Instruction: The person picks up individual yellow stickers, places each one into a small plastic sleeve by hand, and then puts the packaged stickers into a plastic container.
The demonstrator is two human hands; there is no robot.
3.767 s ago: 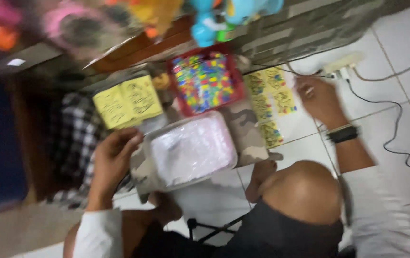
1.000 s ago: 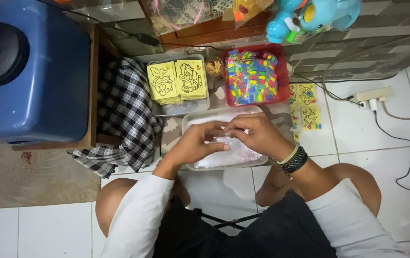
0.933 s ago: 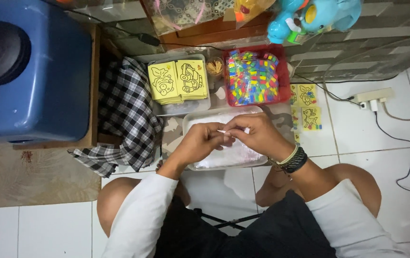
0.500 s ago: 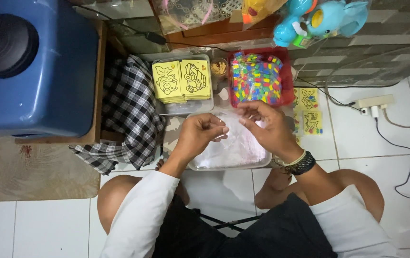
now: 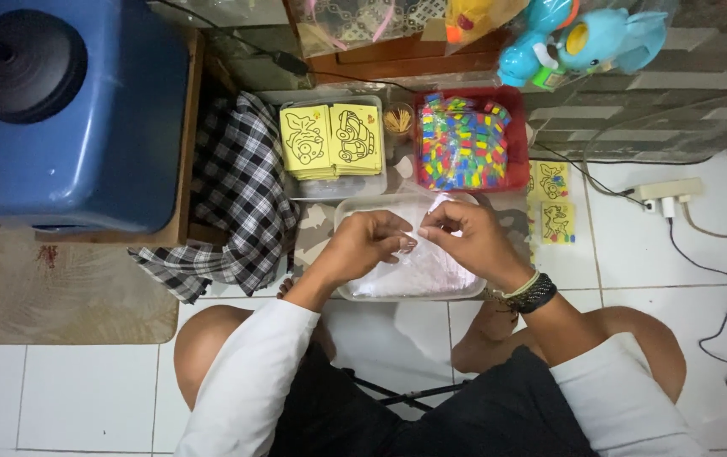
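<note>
Person seated on white tiled floor [image 5: 84, 398], knees apart, both hands over a shallow clear plastic tray [image 5: 355, 292] w/ heap of thin clear plastic bags [image 5: 431, 267] inside; tray sits directly in front, between knees. Left hand [image 5: 365, 245] and right hand [image 5: 465, 241] meet above tray centre; fingertips of both pinched together on one small clear plastic bag [image 5: 429, 213], held just above the heap; bag edge hard to make out vs. pile below. Right wrist w/ dark beaded bracelet [image 5: 533, 292].

Behind tray: red square plastic tray of multicoloured small packets [image 5: 465, 140]; left of it, clear container w/ stack of yellow picture cards [image 5: 330, 140]; small cup of sticks [image 5: 397, 120] between the two. Black-and-white checked cloth [image 5: 236, 203] to left, draped beside large blue plastic water jug [image 5: 84, 118]. Two more yellow cards [image 5: 554, 203] on floor to right; white power strip [image 5: 664, 190] farther right. Blue toy elephant in clear wrap [image 5: 588, 38] at top.
</note>
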